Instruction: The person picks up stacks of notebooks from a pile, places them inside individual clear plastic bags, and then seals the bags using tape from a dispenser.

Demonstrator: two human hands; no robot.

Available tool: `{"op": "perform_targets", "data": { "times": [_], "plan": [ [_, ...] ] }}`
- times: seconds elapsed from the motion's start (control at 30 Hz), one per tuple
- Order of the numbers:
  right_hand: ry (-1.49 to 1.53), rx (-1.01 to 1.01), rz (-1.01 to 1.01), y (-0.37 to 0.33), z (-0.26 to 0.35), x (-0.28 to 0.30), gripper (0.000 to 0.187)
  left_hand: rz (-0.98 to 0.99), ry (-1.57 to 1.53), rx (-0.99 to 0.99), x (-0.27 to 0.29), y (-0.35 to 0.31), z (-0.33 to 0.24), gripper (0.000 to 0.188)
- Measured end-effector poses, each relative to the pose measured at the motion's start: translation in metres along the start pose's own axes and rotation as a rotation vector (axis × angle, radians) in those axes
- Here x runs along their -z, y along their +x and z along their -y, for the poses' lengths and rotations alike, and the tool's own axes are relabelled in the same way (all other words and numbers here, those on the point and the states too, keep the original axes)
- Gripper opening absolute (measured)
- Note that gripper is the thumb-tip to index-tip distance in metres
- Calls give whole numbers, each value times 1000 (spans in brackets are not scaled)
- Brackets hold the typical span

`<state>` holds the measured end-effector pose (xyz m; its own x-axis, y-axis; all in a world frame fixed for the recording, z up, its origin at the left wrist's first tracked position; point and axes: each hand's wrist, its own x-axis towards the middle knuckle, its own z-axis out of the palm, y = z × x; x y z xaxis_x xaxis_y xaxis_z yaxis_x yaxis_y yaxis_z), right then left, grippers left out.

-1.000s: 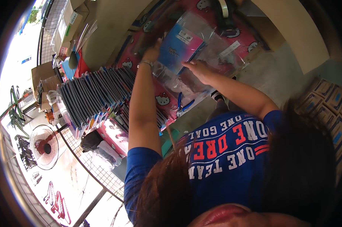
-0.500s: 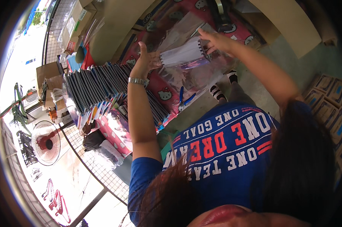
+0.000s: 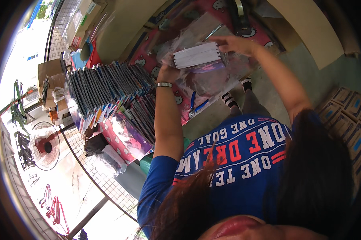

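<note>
A pink surface (image 3: 261,33) printed with cartoon cat faces carries the things, its near edge slanting across the view above the person's feet. Over its middle lies a bundle of spiral-bound notebooks (image 3: 196,55), white page edges turned up and dark coils at both ends, with clear plastic wrap (image 3: 204,85) spread around and beneath it. The left hand (image 3: 168,73), a metal-banded watch (image 3: 164,84) at its wrist, is at the bundle's left end; its fingers are mostly hidden, so I cannot tell how they close. The right hand (image 3: 230,44) is at the right end, one finger stretched out and apart from the others, which bend toward the coil; whether they grip it I cannot tell. Blue-handled pliers (image 3: 196,105) lie by the surface's near edge, and a dark tape dispenser (image 3: 240,20) stands toward the far right corner. Packed rows of coil-bound notebooks (image 3: 104,90) fill the left end. A tall cardboard panel (image 3: 308,28) rises past the right end, and a stack of brown boxes (image 3: 344,116) stands on the grey floor (image 3: 304,76) farther right. Beyond the left end, in bright light, are a round caged fan (image 3: 46,146), wire mesh and red hangers (image 3: 55,210).
</note>
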<state>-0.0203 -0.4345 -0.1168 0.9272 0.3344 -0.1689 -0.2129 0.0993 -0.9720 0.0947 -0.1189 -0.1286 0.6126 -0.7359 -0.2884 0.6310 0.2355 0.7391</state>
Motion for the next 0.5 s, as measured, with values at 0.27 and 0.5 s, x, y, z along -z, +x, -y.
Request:
{"op": "perform_targets", "data": {
  "times": [0.27,0.5],
  "plan": [
    [-265,-29,85,14,12,0,63,77,63,150,-9,8,-22,90],
    [5,90,-214,25,21,-21,57,64,152,203,10,15,-20,77]
  ]
}}
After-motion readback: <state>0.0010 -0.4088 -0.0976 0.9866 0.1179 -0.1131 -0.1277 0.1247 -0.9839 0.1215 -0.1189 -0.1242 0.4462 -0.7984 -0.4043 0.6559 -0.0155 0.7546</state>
